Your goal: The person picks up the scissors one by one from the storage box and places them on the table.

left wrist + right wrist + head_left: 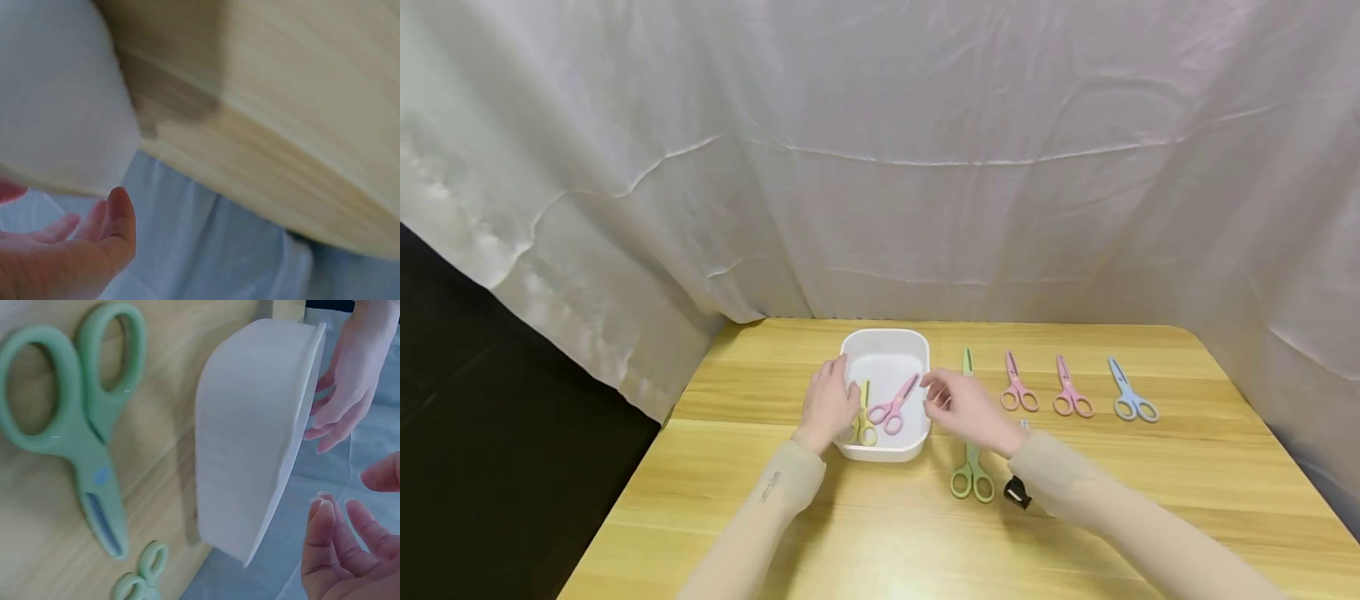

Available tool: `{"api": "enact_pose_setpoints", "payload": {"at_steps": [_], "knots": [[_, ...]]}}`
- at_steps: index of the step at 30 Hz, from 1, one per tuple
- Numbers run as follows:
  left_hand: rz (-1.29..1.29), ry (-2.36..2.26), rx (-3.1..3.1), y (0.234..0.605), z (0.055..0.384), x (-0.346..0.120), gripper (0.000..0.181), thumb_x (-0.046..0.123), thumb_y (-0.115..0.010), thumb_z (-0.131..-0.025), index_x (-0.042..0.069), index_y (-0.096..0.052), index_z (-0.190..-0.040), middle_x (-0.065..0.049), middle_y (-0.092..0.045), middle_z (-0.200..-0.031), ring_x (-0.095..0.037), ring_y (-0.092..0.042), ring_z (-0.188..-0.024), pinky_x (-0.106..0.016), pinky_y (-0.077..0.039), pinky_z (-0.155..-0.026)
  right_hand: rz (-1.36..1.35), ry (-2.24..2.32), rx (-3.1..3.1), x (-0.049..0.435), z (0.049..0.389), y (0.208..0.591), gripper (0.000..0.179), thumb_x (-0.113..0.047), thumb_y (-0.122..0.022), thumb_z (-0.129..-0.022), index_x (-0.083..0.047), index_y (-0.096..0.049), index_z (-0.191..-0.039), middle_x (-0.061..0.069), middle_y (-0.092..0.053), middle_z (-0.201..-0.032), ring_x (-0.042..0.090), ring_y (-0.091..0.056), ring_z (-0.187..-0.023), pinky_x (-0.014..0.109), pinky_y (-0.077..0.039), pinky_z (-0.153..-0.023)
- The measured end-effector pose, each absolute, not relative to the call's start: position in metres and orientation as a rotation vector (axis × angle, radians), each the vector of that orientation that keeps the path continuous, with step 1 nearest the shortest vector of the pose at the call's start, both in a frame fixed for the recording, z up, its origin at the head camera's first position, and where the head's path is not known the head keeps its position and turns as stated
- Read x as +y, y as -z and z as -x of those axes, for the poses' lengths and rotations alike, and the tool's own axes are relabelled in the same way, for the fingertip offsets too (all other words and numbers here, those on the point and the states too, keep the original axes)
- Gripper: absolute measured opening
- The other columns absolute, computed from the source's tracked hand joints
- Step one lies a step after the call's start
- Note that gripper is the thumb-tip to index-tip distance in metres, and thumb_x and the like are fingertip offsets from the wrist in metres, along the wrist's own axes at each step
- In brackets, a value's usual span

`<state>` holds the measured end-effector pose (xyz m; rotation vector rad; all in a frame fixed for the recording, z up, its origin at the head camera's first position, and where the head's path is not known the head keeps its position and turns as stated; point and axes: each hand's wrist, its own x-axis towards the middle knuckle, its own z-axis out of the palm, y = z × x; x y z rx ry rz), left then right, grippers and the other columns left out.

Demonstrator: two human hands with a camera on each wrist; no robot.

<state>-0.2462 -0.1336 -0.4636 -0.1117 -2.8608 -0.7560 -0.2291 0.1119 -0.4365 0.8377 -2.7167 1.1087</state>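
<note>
A white bin (883, 454) holds a pair of yellow scissors (867, 412) and a pair of pink scissors (897, 406). My left hand (831, 400) is at the bin's left rim, fingers relaxed, partly covering the yellow scissors. Beside the right rim my right hand (966, 408) hovers with loosely bent fingers; in the right wrist view its thumb and fingertips stand apart with nothing between them. Below that hand lie large green scissors (94, 419) and smaller green scissors (147, 575), partly hidden by it in the head view.
To the right, two pairs of pink scissors (1017, 387) (1070, 393) and a pair of blue scissors (1131, 396) lie in a row on the wooden table (880, 533). A pale curtain (925, 208) hangs behind the table's far edge. A small black object (1017, 493) shows at the right wrist.
</note>
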Motion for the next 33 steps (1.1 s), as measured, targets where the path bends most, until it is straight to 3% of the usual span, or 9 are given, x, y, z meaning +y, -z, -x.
{"api": "enact_pose_setpoints", "payload": {"at_steps": [8,18,23,28,33], "knots": [[-0.071,0.914,-2.889,0.483,0.258,-0.147,0.062,0.012,-0.046,-0.097,-0.008,-0.029,-0.154,-0.030,-0.040,-0.153,-0.045,-0.042,-0.141,-0.055,-0.033,-0.123,-1.035,-0.999,-2.735,0.083,0.233,0.433,0.030,-0.008,-0.066,-0.086,0.001,-0.064,-0.114,0.013,-0.072,-0.096,0.021,-0.068,-0.083,0.022,-0.057,-0.069],[-0.127,1.043,-2.894,0.493,0.260,-0.148,0.058,0.003,-0.044,-0.094,-0.010,-0.035,-0.150,-0.031,-0.051,-0.142,-0.045,-0.052,-0.131,-0.054,-0.042,-0.117,-1.005,-0.877,-2.940,0.065,0.243,0.431,0.039,-0.009,-0.070,-0.086,0.000,-0.061,-0.123,0.020,-0.070,-0.109,0.027,-0.068,-0.091,0.036,-0.058,-0.077],[-0.171,1.052,-2.902,0.491,0.261,-0.146,0.060,-0.002,-0.049,-0.091,-0.008,-0.037,-0.149,-0.028,-0.055,-0.138,-0.041,-0.056,-0.127,-0.051,-0.045,-0.115,-0.955,-0.803,-3.089,0.052,0.252,0.426,0.046,-0.013,-0.071,-0.085,-0.002,-0.058,-0.129,0.019,-0.070,-0.109,0.026,-0.065,-0.094,0.040,-0.057,-0.084],[-0.184,1.062,-2.910,0.490,0.262,-0.144,0.062,-0.004,-0.053,-0.088,-0.008,-0.039,-0.148,-0.027,-0.057,-0.135,-0.040,-0.058,-0.125,-0.050,-0.046,-0.115,-0.881,-0.759,-3.269,0.038,0.258,0.420,0.059,-0.020,-0.075,-0.087,-0.005,-0.053,-0.140,0.020,-0.068,-0.124,0.027,-0.064,-0.104,0.043,-0.055,-0.098],[-0.180,1.041,-2.924,0.491,0.264,-0.143,0.060,-0.004,-0.055,-0.086,-0.008,-0.042,-0.145,-0.026,-0.060,-0.130,-0.039,-0.060,-0.120,-0.050,-0.049,-0.111,-0.916,-0.659,-3.376,0.028,0.263,0.419,0.060,-0.023,-0.070,-0.090,-0.006,-0.049,-0.144,0.019,-0.063,-0.137,0.029,-0.060,-0.117,0.050,-0.044,-0.113]]}}
